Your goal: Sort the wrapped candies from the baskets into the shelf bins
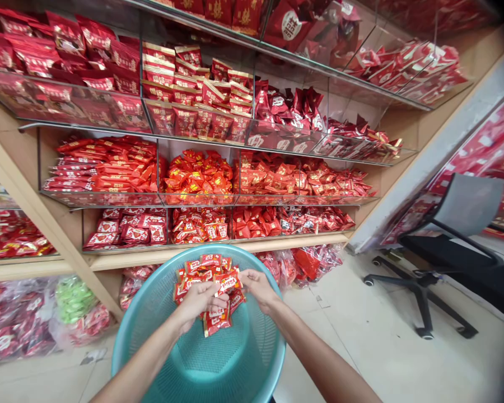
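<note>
A teal plastic basket (138, 347) with a perforated bottom stands in front of me. Several small red candy packets (210, 274) with white lettering lie heaped in its far half. Over this heap, one candy packet (227, 282) is stretched between my two hands. My left hand (204, 299) grips its left end with the fingers closed, a few more packets just beneath. At the packet's right end, my right hand (258, 288) pinches the edge between thumb and fingers. The undersides of both hands are hidden.
Behind the basket rises a wooden shelf unit (260, 244) with clear-fronted bins full of red packets. Plastic bags of packets (311, 263) sit on the floor under it. A wheeled office chair (445, 246) stands on the tiles at right.
</note>
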A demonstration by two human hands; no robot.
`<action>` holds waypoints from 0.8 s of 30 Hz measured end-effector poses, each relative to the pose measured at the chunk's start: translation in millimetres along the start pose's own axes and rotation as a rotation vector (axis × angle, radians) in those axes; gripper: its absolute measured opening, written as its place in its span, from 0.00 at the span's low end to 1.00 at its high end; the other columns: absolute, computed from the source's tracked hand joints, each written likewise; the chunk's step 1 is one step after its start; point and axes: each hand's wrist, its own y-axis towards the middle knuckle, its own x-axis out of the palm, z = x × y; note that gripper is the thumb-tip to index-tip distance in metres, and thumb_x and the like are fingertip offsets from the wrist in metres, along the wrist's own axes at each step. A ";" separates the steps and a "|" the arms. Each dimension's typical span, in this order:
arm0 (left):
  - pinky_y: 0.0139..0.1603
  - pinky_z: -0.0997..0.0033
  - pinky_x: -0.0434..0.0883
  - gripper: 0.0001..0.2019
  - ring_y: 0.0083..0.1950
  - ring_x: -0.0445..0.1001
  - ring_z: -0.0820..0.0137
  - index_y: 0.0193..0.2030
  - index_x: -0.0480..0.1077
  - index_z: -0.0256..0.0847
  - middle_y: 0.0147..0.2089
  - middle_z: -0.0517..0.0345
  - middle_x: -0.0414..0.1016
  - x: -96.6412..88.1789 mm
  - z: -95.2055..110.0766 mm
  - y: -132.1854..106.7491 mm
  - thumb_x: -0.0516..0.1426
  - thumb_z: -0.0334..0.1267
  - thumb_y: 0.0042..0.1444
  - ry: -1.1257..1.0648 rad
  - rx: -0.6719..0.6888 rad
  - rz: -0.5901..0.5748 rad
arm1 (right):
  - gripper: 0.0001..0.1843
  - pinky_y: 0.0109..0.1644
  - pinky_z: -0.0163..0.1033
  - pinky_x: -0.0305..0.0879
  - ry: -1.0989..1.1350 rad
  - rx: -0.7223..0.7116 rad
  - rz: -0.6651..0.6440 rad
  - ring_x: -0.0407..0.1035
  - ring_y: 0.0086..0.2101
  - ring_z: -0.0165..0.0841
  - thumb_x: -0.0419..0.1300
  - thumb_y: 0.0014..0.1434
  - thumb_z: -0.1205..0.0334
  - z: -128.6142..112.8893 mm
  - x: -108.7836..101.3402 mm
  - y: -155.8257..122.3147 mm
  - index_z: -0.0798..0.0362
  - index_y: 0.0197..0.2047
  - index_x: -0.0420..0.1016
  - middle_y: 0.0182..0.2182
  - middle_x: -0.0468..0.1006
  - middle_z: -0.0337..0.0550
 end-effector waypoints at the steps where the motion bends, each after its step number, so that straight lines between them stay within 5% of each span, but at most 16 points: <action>1: 0.31 0.74 0.69 0.19 0.30 0.77 0.70 0.33 0.68 0.35 0.34 0.46 0.80 0.0 -0.4 -0.1 0.61 0.51 0.46 -0.020 -0.015 0.006 | 0.19 0.30 0.34 0.61 -0.006 0.012 -0.008 0.66 0.27 0.30 0.66 0.39 0.46 -0.2 -0.8 0.2 0.54 0.26 0.72 0.24 0.74 0.39; 7: 0.27 0.77 0.69 0.17 0.27 0.77 0.72 0.32 0.64 0.37 0.32 0.47 0.80 0.4 -19.9 -8.5 0.62 0.48 0.46 -0.133 -0.195 0.036 | 0.19 0.29 0.35 0.63 -0.177 0.155 -0.058 0.69 0.30 0.32 0.62 0.46 0.52 0.9 -12.7 -1.2 0.53 0.39 0.69 0.30 0.74 0.39; 16: 0.25 0.79 0.68 0.07 0.25 0.76 0.73 0.36 0.59 0.38 0.29 0.48 0.79 24.9 -43.6 4.4 0.53 0.38 0.57 -0.262 -0.348 0.060 | 0.26 0.47 0.40 0.64 -0.803 -0.065 -0.092 0.70 0.41 0.37 0.54 0.54 0.66 3.8 -16.2 -4.8 0.59 0.57 0.61 0.44 0.74 0.52; 24: 0.25 0.78 0.70 0.07 0.24 0.76 0.72 0.39 0.62 0.31 0.30 0.42 0.78 38.2 -38.4 28.7 0.47 0.31 0.59 -0.313 -0.398 0.122 | 0.19 0.51 0.35 0.61 -1.048 -0.131 -0.105 0.69 0.48 0.35 0.50 0.55 0.73 0.6 -15.2 -8.6 0.56 0.48 0.72 0.46 0.75 0.50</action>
